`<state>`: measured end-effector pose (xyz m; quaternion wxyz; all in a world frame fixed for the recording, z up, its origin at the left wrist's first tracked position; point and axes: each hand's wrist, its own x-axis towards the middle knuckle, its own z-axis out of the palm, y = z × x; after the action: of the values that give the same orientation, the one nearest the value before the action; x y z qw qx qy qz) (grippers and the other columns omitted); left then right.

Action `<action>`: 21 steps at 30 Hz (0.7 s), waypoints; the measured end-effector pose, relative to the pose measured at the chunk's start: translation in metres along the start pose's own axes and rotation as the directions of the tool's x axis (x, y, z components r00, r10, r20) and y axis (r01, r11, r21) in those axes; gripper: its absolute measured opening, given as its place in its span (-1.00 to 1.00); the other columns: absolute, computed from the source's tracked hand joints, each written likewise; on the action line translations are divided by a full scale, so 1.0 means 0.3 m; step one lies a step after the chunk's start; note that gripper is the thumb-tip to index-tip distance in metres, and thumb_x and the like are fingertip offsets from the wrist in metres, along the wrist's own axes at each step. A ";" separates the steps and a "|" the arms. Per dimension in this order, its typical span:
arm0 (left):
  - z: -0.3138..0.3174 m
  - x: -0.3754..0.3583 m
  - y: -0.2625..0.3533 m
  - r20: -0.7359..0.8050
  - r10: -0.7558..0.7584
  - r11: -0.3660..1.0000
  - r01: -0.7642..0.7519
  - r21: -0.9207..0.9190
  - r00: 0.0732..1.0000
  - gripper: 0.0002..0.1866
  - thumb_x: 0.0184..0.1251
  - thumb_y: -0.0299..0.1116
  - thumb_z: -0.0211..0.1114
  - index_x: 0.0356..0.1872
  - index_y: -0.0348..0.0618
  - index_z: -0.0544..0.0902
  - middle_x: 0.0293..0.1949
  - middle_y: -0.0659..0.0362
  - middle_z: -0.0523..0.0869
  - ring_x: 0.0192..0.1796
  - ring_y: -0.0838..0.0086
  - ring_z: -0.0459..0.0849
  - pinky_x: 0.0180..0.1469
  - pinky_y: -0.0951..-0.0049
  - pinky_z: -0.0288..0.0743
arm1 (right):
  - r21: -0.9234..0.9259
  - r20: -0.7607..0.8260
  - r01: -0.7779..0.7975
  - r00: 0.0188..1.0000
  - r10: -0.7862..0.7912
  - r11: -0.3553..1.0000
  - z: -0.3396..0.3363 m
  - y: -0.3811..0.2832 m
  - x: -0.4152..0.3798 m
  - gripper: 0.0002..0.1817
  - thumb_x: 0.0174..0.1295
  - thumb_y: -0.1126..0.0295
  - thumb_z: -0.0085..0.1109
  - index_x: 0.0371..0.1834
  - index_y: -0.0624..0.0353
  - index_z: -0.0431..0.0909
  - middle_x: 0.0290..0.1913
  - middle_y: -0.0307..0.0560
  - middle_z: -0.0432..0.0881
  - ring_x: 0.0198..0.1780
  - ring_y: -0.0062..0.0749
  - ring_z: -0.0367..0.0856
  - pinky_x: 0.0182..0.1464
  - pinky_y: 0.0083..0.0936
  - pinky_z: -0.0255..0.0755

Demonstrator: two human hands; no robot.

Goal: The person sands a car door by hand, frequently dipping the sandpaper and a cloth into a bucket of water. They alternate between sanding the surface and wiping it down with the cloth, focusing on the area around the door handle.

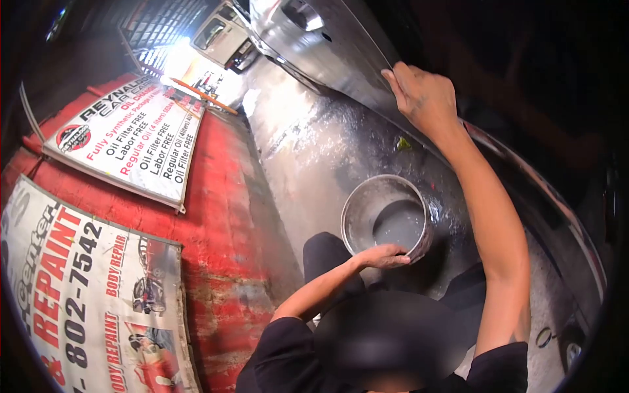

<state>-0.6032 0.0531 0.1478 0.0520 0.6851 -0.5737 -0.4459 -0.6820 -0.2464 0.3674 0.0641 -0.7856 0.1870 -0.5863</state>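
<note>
My left hand (386, 256) grips the near rim of a round bucket (352, 219), thumb lying along the edge. Greyish water (400, 224) stands inside the bucket, which is tilted slightly toward me above the wet floor. Up and to the right, my right hand (424, 95) is closed against the lower edge of a grey car panel (360, 49). Its thumb points left, and the other fingers are curled, partly out of sight. Whether a small item sits under those fingers cannot be made out.
Wet concrete floor (288, 144) runs between the car and a red wall (223, 229) on the left. Two signs, a white oil-change board (141, 141) and a repaint banner (124, 288), hang there. A light-coloured vehicle (219, 36) stands at the far end. A small yellow-green scrap (403, 143) lies on the floor.
</note>
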 end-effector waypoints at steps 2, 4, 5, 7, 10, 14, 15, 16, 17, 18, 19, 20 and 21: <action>-0.007 0.037 -0.123 0.142 0.035 0.958 0.007 -0.288 0.989 -0.40 0.72 0.10 0.04 0.46 -0.16 0.54 0.30 -0.05 0.72 0.37 0.14 0.63 0.44 0.18 0.42 | 0.016 -0.003 0.005 1.000 -0.005 1.000 -0.003 -0.005 -0.001 -0.69 0.51 0.15 0.18 -0.36 0.10 0.51 -0.45 -0.02 0.71 -0.44 0.00 0.72 -0.45 -0.13 0.57; -0.011 0.072 -0.215 -0.058 -0.015 0.958 -0.002 -0.287 0.998 -0.42 0.76 0.06 -0.02 0.42 -0.20 0.59 0.29 0.00 0.73 0.32 0.21 0.65 0.47 0.21 0.42 | -0.003 -0.006 0.022 1.000 -0.022 1.000 0.004 -0.008 -0.001 -0.69 0.50 0.17 0.19 -0.37 0.09 0.49 -0.47 -0.04 0.69 -0.47 -0.03 0.71 -0.47 -0.15 0.56; -0.027 0.110 -0.257 -0.039 -0.198 0.924 0.173 -0.340 0.979 -0.44 0.76 0.03 -0.01 0.38 -0.22 0.62 0.27 -0.04 0.74 0.30 0.13 0.68 0.43 0.17 0.47 | -0.001 -0.031 0.025 0.999 -0.025 1.000 0.005 -0.007 0.001 -0.67 0.50 0.18 0.22 -0.40 0.10 0.46 -0.50 -0.07 0.65 -0.50 -0.05 0.69 -0.50 -0.18 0.52; -0.034 0.198 -0.378 -0.008 -0.363 0.858 0.331 -0.393 0.932 -0.46 0.75 0.00 -0.01 0.33 -0.25 0.65 0.25 -0.08 0.75 0.27 0.05 0.71 0.39 0.13 0.51 | -0.007 -0.051 0.034 0.998 -0.034 0.999 0.006 -0.004 0.002 -0.64 0.50 0.19 0.25 -0.44 0.10 0.43 -0.53 -0.10 0.61 -0.53 -0.06 0.66 -0.53 -0.22 0.48; 0.037 0.349 -0.575 -0.326 -0.327 0.940 0.341 -0.016 0.887 -0.47 0.68 -0.01 0.03 0.20 -0.29 0.71 0.19 -0.19 0.75 0.23 -0.09 0.73 0.31 0.02 0.57 | -0.014 -0.045 0.033 0.998 -0.033 0.999 0.007 -0.007 0.000 -0.69 0.49 0.20 0.23 -0.38 0.08 0.44 -0.51 -0.08 0.64 -0.52 -0.09 0.69 -0.51 -0.21 0.54; 0.343 0.508 -0.722 -0.302 -0.322 0.809 0.426 0.405 0.897 -0.44 0.46 0.06 0.17 0.06 -0.26 0.79 0.12 -0.20 0.79 0.21 -0.05 0.75 0.25 0.01 0.58 | -0.003 -0.042 0.037 0.998 -0.037 0.999 -0.005 -0.001 0.004 -0.70 0.49 0.19 0.22 -0.37 0.09 0.46 -0.51 -0.09 0.65 -0.51 -0.10 0.69 -0.51 -0.21 0.55; 0.359 0.561 -0.752 -0.043 -0.343 0.851 0.330 0.408 0.938 -0.47 0.42 0.03 0.22 0.11 -0.22 0.78 0.14 -0.16 0.79 0.19 -0.03 0.77 0.29 0.02 0.57 | -0.003 -0.032 0.029 0.999 -0.029 1.000 -0.005 0.000 0.005 -0.69 0.49 0.19 0.22 -0.38 0.09 0.47 -0.50 -0.09 0.65 -0.52 -0.10 0.69 -0.50 -0.20 0.55; 0.376 0.591 -0.766 0.217 -0.341 0.891 0.242 0.383 0.915 -0.48 0.37 0.00 0.28 0.16 -0.17 0.77 0.16 -0.13 0.79 0.17 0.00 0.78 0.32 0.02 0.56 | 0.003 -0.021 0.021 1.000 -0.020 1.000 -0.003 -0.010 0.004 -0.69 0.49 0.19 0.23 -0.39 0.10 0.47 -0.50 -0.09 0.65 -0.52 -0.10 0.69 -0.50 -0.19 0.55; 0.383 0.602 -0.743 0.209 -0.339 0.892 0.243 0.382 0.917 -0.48 0.37 0.00 0.28 0.16 -0.17 0.77 0.16 -0.13 0.79 0.17 0.00 0.78 0.32 0.02 0.56 | 0.004 -0.024 0.029 0.999 -0.029 1.000 -0.001 -0.017 0.005 -0.69 0.49 0.19 0.23 -0.39 0.10 0.47 -0.50 -0.09 0.65 -0.52 -0.10 0.69 -0.50 -0.19 0.55; 0.390 0.613 -0.717 0.248 -0.257 0.929 0.168 0.329 0.934 -0.46 0.35 -0.03 0.26 0.19 -0.20 0.75 0.19 -0.16 0.76 0.19 0.00 0.77 0.30 0.06 0.58 | -0.002 -0.006 0.011 1.000 -0.011 1.000 -0.001 -0.018 0.005 -0.68 0.49 0.19 0.23 -0.40 0.10 0.47 -0.50 -0.09 0.65 -0.52 -0.09 0.69 -0.50 -0.19 0.55; 0.385 0.613 -0.678 0.283 -0.169 0.958 0.089 0.274 0.944 -0.43 0.33 -0.06 0.24 0.22 -0.24 0.73 0.23 -0.19 0.74 0.21 -0.01 0.76 0.28 0.10 0.61 | -0.012 0.012 -0.008 1.000 0.008 1.000 -0.003 -0.017 0.007 -0.67 0.49 0.19 0.23 -0.42 0.10 0.47 -0.50 -0.08 0.65 -0.52 -0.08 0.69 -0.49 -0.19 0.54; 0.359 0.594 -0.627 0.276 -0.166 0.957 0.087 0.277 0.947 -0.43 0.33 -0.06 0.24 0.22 -0.24 0.73 0.23 -0.19 0.74 0.21 -0.01 0.76 0.28 0.10 0.61 | -0.013 0.008 -0.001 1.000 0.001 1.000 -0.005 -0.016 0.008 -0.67 0.49 0.19 0.23 -0.42 0.10 0.47 -0.50 -0.08 0.65 -0.52 -0.08 0.69 -0.49 -0.19 0.54; 0.325 0.558 -0.564 0.264 -0.141 0.972 0.083 0.220 0.954 -0.45 0.33 -0.14 0.21 0.26 -0.21 0.71 0.21 -0.18 0.75 0.17 -0.02 0.78 0.19 0.04 0.67 | -0.012 -0.001 0.001 1.000 -0.001 1.000 -0.004 -0.018 0.007 -0.67 0.48 0.20 0.23 -0.43 0.11 0.47 -0.50 -0.08 0.65 -0.52 -0.06 0.69 -0.49 -0.18 0.54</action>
<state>-0.5526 0.0136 -0.1013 -0.1261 0.6489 -0.5785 -0.4778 -0.6816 -0.2420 0.3713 0.0592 -0.7857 0.1902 -0.5856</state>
